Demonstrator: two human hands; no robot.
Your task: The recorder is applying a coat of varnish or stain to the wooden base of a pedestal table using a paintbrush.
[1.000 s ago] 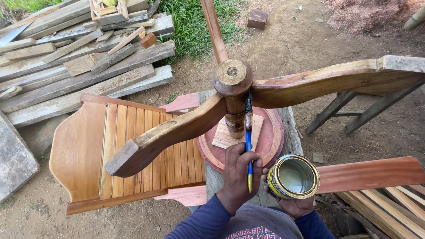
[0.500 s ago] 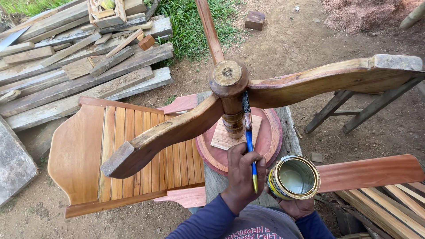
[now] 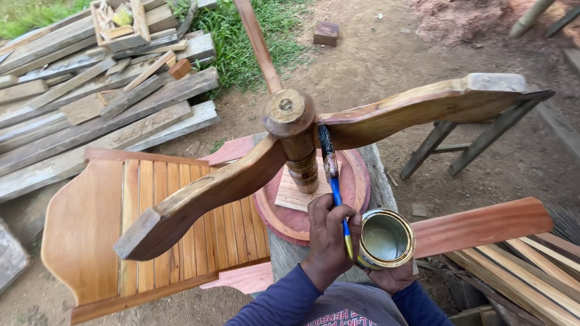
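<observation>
An upturned wooden pedestal table (image 3: 290,115) stands on its round reddish top (image 3: 356,181), three curved legs spreading out from a turned post. My left hand (image 3: 329,235) grips a blue-handled paintbrush (image 3: 333,181). Its dark bristles touch the post where the right leg (image 3: 423,105) joins it. My right hand (image 3: 393,279) holds an open metal can (image 3: 386,238) of pale liquid from below, just right of the brush hand. The post and the legs look glossy.
A slatted wooden chair back (image 3: 151,223) lies flat at the left. Planks are stacked at the upper left (image 3: 90,115), beside grass. A sawhorse (image 3: 471,142) stands on the dirt at the right. Reddish boards (image 3: 483,226) lie at the lower right.
The brush tip has slid slightly down along the post beside the right leg. The can and my right hand stay in the same place.
</observation>
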